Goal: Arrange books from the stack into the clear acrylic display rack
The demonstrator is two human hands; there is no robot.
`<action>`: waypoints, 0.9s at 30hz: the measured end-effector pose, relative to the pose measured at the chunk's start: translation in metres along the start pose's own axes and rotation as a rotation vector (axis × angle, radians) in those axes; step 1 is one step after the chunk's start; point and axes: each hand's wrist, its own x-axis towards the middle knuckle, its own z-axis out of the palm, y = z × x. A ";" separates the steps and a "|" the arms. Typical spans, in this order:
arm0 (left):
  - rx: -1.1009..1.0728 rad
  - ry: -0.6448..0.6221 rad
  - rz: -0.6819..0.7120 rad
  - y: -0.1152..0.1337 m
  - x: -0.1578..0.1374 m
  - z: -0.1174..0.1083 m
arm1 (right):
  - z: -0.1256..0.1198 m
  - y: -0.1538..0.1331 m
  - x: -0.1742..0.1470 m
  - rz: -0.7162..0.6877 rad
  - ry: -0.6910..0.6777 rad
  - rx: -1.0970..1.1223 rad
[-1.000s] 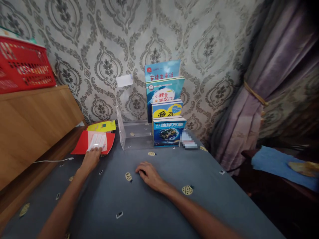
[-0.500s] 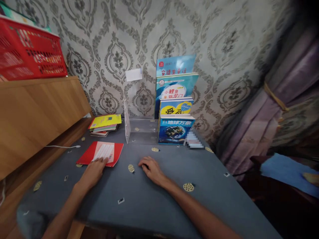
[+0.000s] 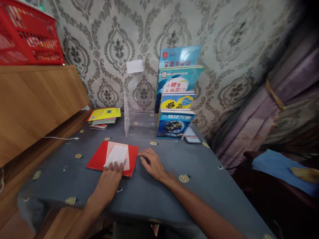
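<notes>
A red book (image 3: 97, 159) with a pale pink and white panel on its cover lies flat on the cloth-covered table. My left hand (image 3: 112, 176) rests on its near edge, fingers laid out flat over the panel. At the book's right edge is my right hand (image 3: 152, 162), its index finger stretched toward the corner and the thumb apart from it; whether it touches the book I cannot tell. Behind, a clear acrylic stand (image 3: 126, 116) holds several upright books on its right side, the front one a blue book with a globe (image 3: 175, 124).
A stack of thin books, yellow on top (image 3: 104, 114), lies at the back left. Beside it are a white cable (image 3: 62, 138) and a wooden cabinet (image 3: 37, 106) bearing a red basket (image 3: 32, 39). A blurred-out item (image 3: 191, 135) lies right of the stand. A purple curtain (image 3: 251, 122) hangs at right.
The red book has slid right and toward me under my left hand. My right hand's fingers have stretched out and now lie by the book's right edge. The view has tilted slightly down.
</notes>
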 end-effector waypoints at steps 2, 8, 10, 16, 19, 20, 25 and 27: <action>0.016 0.016 0.012 0.020 0.002 -0.002 | -0.005 -0.009 -0.001 -0.039 -0.031 -0.024; -0.091 0.064 0.158 0.084 0.016 -0.022 | -0.020 -0.034 -0.004 -0.028 -0.210 -0.069; -0.134 0.057 0.223 0.103 0.020 -0.032 | -0.027 -0.037 -0.007 0.001 -0.276 -0.069; -0.222 0.068 0.287 0.149 0.032 -0.043 | -0.056 -0.027 -0.024 0.126 -0.334 -0.057; -0.197 0.141 0.320 0.162 0.034 -0.039 | -0.065 -0.020 -0.032 0.169 -0.344 -0.088; -0.183 0.155 0.330 0.163 0.033 -0.038 | -0.066 -0.019 -0.033 0.180 -0.354 -0.101; -0.242 0.126 0.382 0.141 0.027 -0.044 | -0.061 -0.007 -0.026 0.180 -0.395 -0.158; -0.319 0.094 0.392 0.125 0.029 -0.049 | -0.056 0.002 -0.021 0.168 -0.384 -0.187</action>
